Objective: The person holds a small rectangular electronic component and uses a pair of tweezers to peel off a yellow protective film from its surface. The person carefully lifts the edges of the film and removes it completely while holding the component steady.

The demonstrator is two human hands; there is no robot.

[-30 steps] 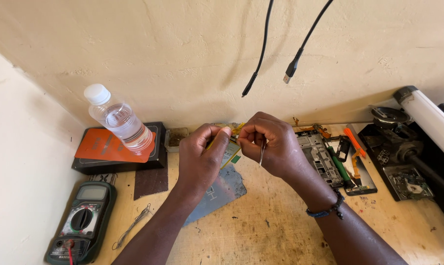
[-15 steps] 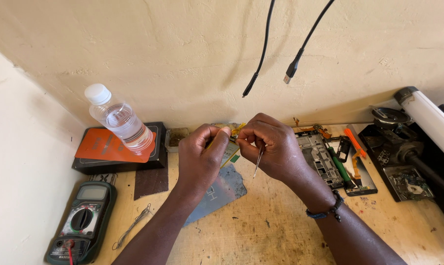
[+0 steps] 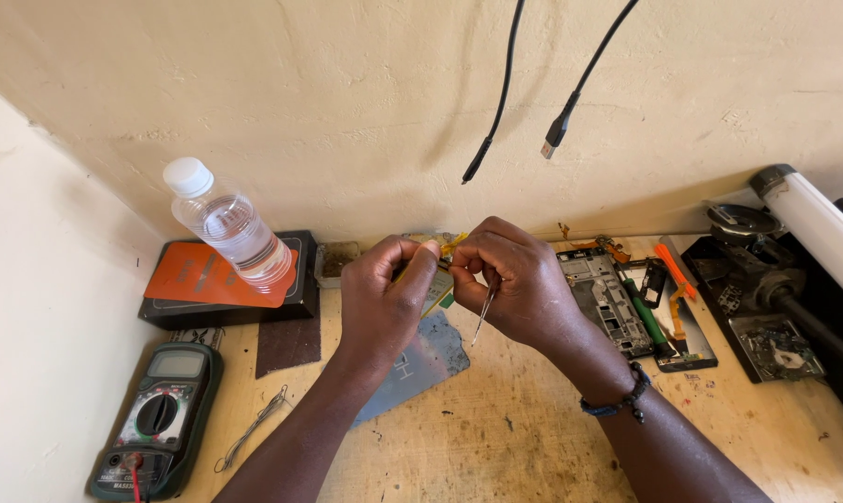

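Note:
My left hand (image 3: 384, 298) and my right hand (image 3: 514, 279) meet above the wooden bench, both pinching a small green circuit board (image 3: 438, 287) with a yellow flex strip (image 3: 453, 245) at its top. My right hand also holds thin metal tweezers (image 3: 484, 312), their tips pointing down toward the bench. Most of the small board is hidden by my fingers. Beneath my hands lies a blue-grey phone back cover (image 3: 412, 365).
A clear water bottle (image 3: 228, 224) stands on an orange-topped black box (image 3: 218, 279) at the left. A multimeter (image 3: 159, 419) lies front left, with a wire clip (image 3: 254, 427) beside it. An opened phone (image 3: 607, 298), screwdrivers and parts sit right. Two black cables (image 3: 570, 112) hang overhead.
The tweezers in my right hand have tilted so their tips point lower. Both hands stay together in the same spot.

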